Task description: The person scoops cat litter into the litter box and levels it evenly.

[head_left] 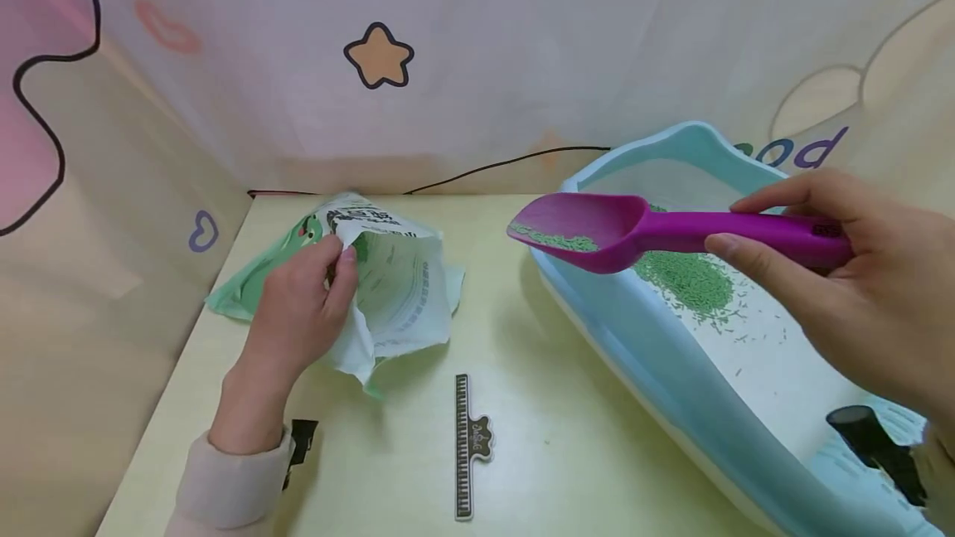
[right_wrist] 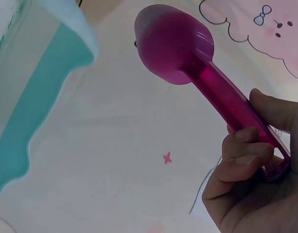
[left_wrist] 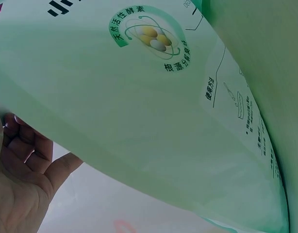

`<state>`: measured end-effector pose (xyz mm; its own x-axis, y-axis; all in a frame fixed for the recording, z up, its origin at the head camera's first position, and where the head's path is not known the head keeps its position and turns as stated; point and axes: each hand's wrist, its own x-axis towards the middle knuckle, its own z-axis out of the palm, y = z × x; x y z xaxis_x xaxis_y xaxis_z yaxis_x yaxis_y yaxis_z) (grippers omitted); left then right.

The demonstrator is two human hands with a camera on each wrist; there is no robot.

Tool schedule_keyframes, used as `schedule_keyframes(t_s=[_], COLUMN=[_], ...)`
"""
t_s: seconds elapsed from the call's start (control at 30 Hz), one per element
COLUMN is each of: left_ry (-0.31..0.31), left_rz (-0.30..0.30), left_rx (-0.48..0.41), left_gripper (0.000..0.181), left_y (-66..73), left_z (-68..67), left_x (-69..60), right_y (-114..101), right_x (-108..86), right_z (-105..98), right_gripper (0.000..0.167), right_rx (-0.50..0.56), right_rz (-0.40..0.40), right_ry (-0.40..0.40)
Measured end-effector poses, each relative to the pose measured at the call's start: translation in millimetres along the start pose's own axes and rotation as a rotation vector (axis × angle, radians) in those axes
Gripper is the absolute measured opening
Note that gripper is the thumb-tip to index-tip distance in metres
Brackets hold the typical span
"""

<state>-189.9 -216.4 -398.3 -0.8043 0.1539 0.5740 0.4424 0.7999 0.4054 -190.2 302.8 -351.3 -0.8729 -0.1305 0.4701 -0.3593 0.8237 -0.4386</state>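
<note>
In the head view my left hand (head_left: 302, 305) pinches the rim of a white and green plastic bag (head_left: 406, 292), its mouth gaping to the right. Green pellets show dimly inside. The left wrist view shows the bag's printed side (left_wrist: 134, 111) close up, with the curled fingers (left_wrist: 30, 145) at its edge. My right hand (head_left: 873, 272) grips the handle of a purple scoop (head_left: 671, 230), held over the near-left rim of a light blue litter box (head_left: 619, 305). Some green pellets (head_left: 555, 239) lie in the scoop. From below, the right wrist view shows the scoop's underside (right_wrist: 173, 48).
A heap of green pellets (head_left: 690, 280) lies on the white floor of the box, with loose ones scattered around. On the pale yellow table (head_left: 567, 454), between bag and box, is a dark ruler-like clip (head_left: 464, 446). Printed cloth (head_left: 485, 48) hangs behind.
</note>
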Motion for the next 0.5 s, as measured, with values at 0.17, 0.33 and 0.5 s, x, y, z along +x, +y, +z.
schedule_keyframes(t_s=[0.17, 0.33, 0.5], left_ry=[0.013, 0.000, 0.003], left_rz=[0.006, -0.005, -0.010], left_rx=[-0.003, -0.001, -0.004], left_gripper=[0.029, 0.029, 0.029], left_y=[-0.5, 0.3, 0.6], left_z=[0.1, -0.2, -0.7], left_x=[1.1, 2.5, 1.3], right_y=[-129.9, -166.0, -174.6], right_x=[2.3, 5.8, 10.9], right_z=[-7.6, 9.0, 37.5], right_gripper=[0.030, 0.027, 0.027], right_rx=[-0.001, 0.065, 0.071], right_rz=[-0.131, -0.141, -0.196], right_ry=[-0.050, -0.138, -0.231])
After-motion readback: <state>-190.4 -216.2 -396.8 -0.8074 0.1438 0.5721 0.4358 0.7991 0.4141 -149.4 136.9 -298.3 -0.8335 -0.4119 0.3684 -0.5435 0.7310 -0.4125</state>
